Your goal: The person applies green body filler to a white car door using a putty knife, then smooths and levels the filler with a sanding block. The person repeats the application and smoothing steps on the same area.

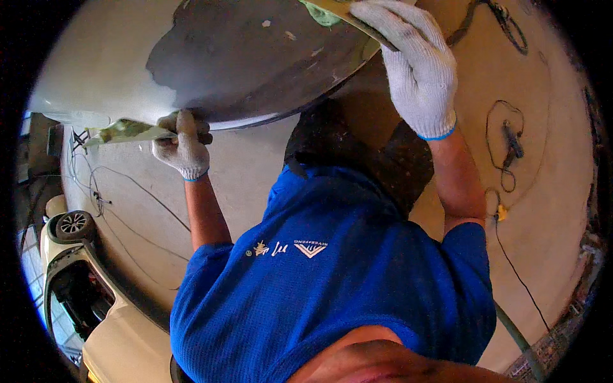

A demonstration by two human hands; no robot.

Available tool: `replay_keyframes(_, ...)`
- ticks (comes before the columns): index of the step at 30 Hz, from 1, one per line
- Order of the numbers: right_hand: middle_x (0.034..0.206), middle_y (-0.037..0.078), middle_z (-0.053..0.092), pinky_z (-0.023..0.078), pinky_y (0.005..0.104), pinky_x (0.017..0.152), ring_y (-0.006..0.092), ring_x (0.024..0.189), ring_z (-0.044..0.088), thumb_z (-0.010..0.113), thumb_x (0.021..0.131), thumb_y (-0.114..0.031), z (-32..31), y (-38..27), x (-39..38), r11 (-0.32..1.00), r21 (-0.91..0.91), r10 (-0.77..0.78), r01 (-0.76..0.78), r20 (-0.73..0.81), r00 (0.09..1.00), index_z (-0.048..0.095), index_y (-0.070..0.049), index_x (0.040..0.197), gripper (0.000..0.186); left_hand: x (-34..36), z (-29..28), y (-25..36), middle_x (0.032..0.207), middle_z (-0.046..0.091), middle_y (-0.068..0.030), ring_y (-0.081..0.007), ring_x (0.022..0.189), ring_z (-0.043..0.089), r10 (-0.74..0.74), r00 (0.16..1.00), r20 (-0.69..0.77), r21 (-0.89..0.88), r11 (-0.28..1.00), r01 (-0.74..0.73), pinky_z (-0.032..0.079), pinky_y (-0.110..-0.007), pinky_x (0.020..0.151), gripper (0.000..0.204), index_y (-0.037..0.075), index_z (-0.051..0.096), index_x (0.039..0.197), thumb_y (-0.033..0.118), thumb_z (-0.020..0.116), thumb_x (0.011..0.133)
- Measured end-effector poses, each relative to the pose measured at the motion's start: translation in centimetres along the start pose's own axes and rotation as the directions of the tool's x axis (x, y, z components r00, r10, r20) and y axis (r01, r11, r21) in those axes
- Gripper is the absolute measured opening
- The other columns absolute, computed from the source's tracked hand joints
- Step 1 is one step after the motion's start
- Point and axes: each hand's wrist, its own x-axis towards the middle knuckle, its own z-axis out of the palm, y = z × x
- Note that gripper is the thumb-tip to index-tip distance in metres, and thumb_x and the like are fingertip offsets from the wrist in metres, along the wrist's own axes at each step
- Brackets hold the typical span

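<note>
A curved car body panel [105,67] fills the top of the view, pale with a large dark grey sanded patch [236,60] at its lower edge. My right hand [418,80], in a white knit glove, is closed on a thin flat spreader [373,33] at the panel's right side. Light green putty [324,15] shows beside the spreader's edge. My left hand [186,150], gloved too, pinches a pale flat board [150,134] smeared with green putty just below the panel's lower left edge. Its fingertips look dark and soiled, and whether they touch the panel I cannot tell.
A beige car [128,332] with an open door frame and a wheel [73,225] stands at the lower left. Thin cables [143,188] trail over the floor on the left. At the right lie a corded black tool [512,142] and a coiled dark hose [507,25].
</note>
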Motion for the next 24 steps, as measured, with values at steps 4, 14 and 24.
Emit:
replay_keyframes(4,0.116,0.005,0.07,0.053,0.0379,0.093,0.0259,0.106,0.067,0.071,0.087,-0.007,1.4,-0.6,2.4,0.979,-0.073,-0.187,0.192,0.066,0.98,0.077,-0.015,0.116,0.031,0.3,-0.2,-0.4,0.059,0.058,-0.0071,-0.012,0.044,0.05,-0.007,1.0,0.019,-0.154,0.988,0.01,0.041,-0.028,0.038,0.021,0.005,0.056,0.077,0.014,0.069,0.092)
replay_keyframes(14,0.111,-0.001,0.069,0.053,0.0422,0.094,0.0245,0.103,0.066,0.073,0.084,-0.014,6.2,-0.6,3.2,0.936,-0.167,-0.296,0.31,0.105,0.949,0.078,-0.024,0.112,0.03,-0.1,-0.3,-2.1,0.055,0.048,-0.0046,-0.0113,0.042,0.04,0.014,0.99,0.139,-0.306,0.952,0.03,0.034,-0.028,0.036,0.024,0.008,0.051,0.073,0.002,0.059,0.095)
replay_keyframes(24,0.109,-0.005,0.069,0.054,0.04,0.093,0.0208,0.103,0.065,0.071,0.081,-0.018,2.8,1.7,0.9,0.962,-0.155,-0.197,0.223,0.169,0.966,0.079,-0.028,0.109,0.03,0.5,0.2,-3.8,0.068,0.06,-0.0085,-0.0114,0.049,0.05,0.078,0.981,0.18,-0.366,0.93,-0.007,0.046,-0.03,0.047,0.012,0.004,0.058,0.085,0.001,0.065,0.094)
